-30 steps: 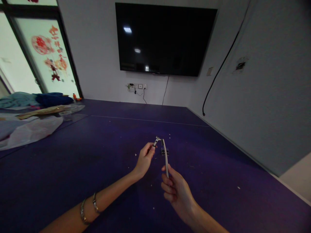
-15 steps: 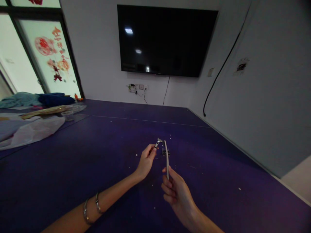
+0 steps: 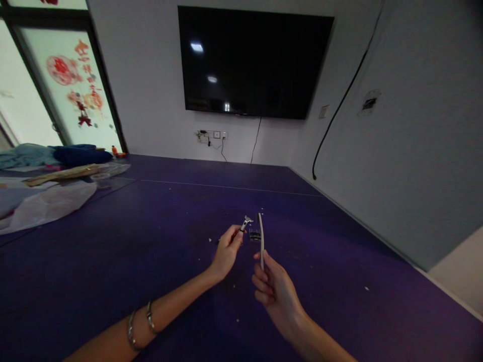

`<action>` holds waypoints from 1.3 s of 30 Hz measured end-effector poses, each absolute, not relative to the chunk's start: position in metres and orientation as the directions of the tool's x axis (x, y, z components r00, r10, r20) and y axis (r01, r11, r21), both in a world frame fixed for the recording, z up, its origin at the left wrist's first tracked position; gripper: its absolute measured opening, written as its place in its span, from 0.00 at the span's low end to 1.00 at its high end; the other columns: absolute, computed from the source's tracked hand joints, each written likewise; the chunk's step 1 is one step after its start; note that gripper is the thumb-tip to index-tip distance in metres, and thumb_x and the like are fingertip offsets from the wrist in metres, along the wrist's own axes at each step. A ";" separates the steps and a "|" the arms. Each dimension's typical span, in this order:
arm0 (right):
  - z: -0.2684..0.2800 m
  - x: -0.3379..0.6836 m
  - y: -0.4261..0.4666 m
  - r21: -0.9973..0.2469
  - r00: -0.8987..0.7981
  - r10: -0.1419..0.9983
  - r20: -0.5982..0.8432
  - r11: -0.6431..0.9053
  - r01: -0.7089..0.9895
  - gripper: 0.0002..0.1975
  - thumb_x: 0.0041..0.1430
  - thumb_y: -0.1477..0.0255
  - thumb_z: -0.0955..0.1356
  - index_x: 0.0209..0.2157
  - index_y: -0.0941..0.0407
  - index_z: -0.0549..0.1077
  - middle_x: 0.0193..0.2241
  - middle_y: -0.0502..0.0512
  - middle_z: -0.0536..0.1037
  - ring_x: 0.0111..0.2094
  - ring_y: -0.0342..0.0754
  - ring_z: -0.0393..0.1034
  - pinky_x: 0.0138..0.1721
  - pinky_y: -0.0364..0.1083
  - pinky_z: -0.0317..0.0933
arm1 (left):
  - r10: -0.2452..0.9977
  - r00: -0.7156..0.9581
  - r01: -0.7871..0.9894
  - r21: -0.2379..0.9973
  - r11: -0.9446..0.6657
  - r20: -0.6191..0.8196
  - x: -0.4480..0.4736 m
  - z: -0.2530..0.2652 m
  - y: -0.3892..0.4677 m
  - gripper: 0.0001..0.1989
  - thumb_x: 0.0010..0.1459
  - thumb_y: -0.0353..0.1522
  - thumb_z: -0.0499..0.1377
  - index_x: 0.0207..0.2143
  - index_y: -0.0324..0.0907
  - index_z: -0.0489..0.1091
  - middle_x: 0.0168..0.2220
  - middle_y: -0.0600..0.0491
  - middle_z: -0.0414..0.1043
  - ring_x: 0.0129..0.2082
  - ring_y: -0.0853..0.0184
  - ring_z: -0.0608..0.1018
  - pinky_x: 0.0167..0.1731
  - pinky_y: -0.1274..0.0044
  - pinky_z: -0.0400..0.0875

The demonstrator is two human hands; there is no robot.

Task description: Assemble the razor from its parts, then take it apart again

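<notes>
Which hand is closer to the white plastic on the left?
Left. The left hand, holding a silver tool, is right of the white plastic; the right hand, holding a brush, is farther right.

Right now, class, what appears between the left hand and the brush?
In the head view, a small dark object appears between the left hand and the brush, seemingly on the purple surface beyond.

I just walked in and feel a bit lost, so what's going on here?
The left hand holds a razor, and the right hand holds a pale toothbrush roughly upright. The dark bristles face the razor, with a small gap showing between them. Beyond, a small dark object, too small to identify, lies on the purple surface.
</notes>
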State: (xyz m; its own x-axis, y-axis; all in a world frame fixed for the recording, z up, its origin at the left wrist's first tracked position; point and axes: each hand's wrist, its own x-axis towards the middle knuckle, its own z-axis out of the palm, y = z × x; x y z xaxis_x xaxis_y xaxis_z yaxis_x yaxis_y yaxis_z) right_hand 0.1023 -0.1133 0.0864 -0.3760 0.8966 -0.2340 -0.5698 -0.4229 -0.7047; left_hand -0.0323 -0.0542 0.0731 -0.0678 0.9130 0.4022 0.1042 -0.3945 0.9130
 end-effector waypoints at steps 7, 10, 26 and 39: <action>0.084 0.101 -0.120 -0.697 -0.381 0.890 -0.248 -0.438 -0.568 0.18 0.46 0.59 0.70 0.32 0.57 0.67 0.13 0.39 0.55 0.13 0.31 0.39 0.14 0.36 0.28 | 0.914 -0.062 0.098 0.914 -0.393 0.400 -0.032 0.075 -0.055 0.11 0.59 0.38 0.49 0.34 0.40 0.66 0.22 0.59 0.57 0.20 0.74 0.59 0.21 0.81 0.54; 0.086 0.105 -0.116 -0.698 -0.376 0.898 -0.229 -0.421 -0.580 0.16 0.47 0.60 0.70 0.32 0.57 0.67 0.13 0.39 0.54 0.13 0.31 0.39 0.14 0.36 0.28 | 0.917 -0.058 0.093 0.917 -0.389 0.395 -0.032 0.076 -0.054 0.11 0.58 0.38 0.50 0.34 0.40 0.66 0.22 0.59 0.57 0.20 0.74 0.59 0.21 0.81 0.54; 0.086 0.107 -0.115 -0.685 -0.424 0.874 -0.237 -0.460 -0.566 0.16 0.47 0.59 0.70 0.32 0.56 0.67 0.13 0.39 0.52 0.13 0.32 0.37 0.14 0.37 0.28 | 0.928 -0.029 0.049 0.927 -0.371 0.372 -0.032 0.077 -0.055 0.12 0.58 0.39 0.50 0.34 0.40 0.65 0.21 0.59 0.55 0.19 0.75 0.58 0.19 0.81 0.53; 0.087 0.107 -0.124 -0.674 -0.445 0.858 -0.255 -0.488 -0.555 0.17 0.47 0.58 0.69 0.32 0.55 0.67 0.13 0.39 0.52 0.13 0.32 0.36 0.14 0.36 0.28 | 0.925 -0.018 0.037 0.924 -0.380 0.381 -0.031 0.077 -0.056 0.13 0.58 0.40 0.50 0.34 0.39 0.66 0.22 0.59 0.56 0.20 0.75 0.59 0.19 0.81 0.53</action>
